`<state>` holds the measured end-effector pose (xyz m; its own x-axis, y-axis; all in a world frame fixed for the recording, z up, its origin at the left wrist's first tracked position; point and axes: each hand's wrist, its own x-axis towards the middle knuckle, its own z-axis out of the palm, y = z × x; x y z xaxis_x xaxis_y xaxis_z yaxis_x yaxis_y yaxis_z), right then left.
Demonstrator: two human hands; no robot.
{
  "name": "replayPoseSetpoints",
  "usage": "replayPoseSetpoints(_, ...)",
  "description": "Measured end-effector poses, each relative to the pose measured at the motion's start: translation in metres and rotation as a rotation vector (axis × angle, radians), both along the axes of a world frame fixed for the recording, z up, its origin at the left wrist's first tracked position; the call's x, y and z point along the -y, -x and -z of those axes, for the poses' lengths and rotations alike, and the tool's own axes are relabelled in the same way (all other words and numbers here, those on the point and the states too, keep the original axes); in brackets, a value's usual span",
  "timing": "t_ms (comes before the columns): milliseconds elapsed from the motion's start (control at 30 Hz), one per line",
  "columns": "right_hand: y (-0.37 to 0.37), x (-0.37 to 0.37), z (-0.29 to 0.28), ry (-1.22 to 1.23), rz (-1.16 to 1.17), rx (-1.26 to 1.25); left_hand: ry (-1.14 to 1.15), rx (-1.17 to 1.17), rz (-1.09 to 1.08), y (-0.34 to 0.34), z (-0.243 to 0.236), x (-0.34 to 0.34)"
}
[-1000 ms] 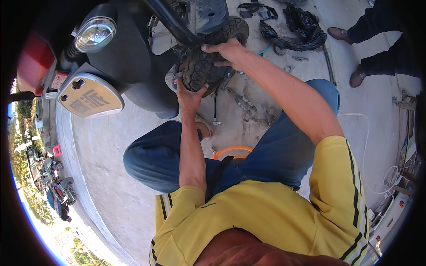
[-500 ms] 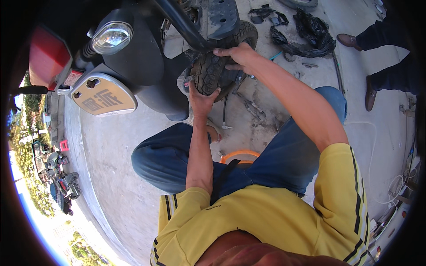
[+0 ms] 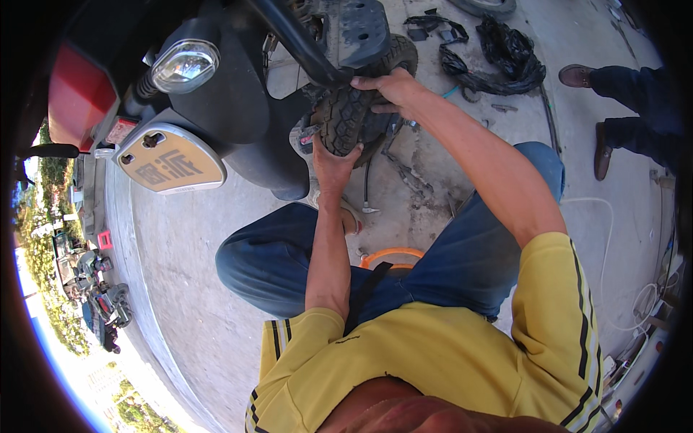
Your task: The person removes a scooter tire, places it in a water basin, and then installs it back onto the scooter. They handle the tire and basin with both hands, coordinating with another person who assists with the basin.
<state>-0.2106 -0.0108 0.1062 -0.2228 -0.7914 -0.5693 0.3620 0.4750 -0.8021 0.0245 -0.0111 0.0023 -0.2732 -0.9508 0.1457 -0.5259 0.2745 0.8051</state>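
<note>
A black knobby scooter tyre (image 3: pixel 354 108) sits on the rear wheel of a dark scooter (image 3: pixel 238 94) in front of me. My left hand (image 3: pixel 333 160) presses against the tyre's near lower edge, fingers curled on the tread. On the tyre's top right side lies my right hand (image 3: pixel 393 86), gripping the rubber. I squat on the concrete in blue jeans and a yellow shirt.
A metal tool (image 3: pixel 367 189) lies on the concrete under the wheel. An orange ring (image 3: pixel 393 254) shows between my knees. Black rubber tubes and bags (image 3: pixel 498 58) lie beyond the wheel. Another person's legs and brown shoes (image 3: pixel 599 144) stand at the right. A white hose (image 3: pixel 613 216) curves nearby.
Both hands have stayed on the tyre while the view shifted; my right hand slid a little further over the tyre's top.
</note>
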Motion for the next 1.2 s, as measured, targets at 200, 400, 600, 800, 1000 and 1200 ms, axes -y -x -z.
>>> replayPoseSetpoints(200, 0.005, 0.004, 0.001, -0.03, -0.051, -0.009, -0.025, -0.005, -0.018, 0.001, -0.005, -0.002)
replayPoseSetpoints(400, 0.016, 0.008, 0.005, 0.002, 0.072, -0.011, 0.065, -0.043, -0.013, 0.018, 0.001, -0.007)
replayPoseSetpoints(600, 0.02, 0.017, 0.009, 0.029, 0.172, -0.02, 0.109, -0.043, 0.0, 0.034, 0.0, -0.004)
replayPoseSetpoints(800, 0.024, 0.018, 0.006, 0.038, 0.171, -0.029, 0.015, -0.103, 0.026, 0.037, -0.006, -0.003)
replayPoseSetpoints(1000, 0.035, 0.016, 0.027, 0.064, 0.111, -0.018, -0.032, -0.139, 0.109, 0.026, -0.002, 0.004)
replayPoseSetpoints(1200, 0.01, -0.002, 0.006, 0.004, 0.014, -0.073, -0.071, -0.034, 0.06, -0.007, -0.007, 0.006)
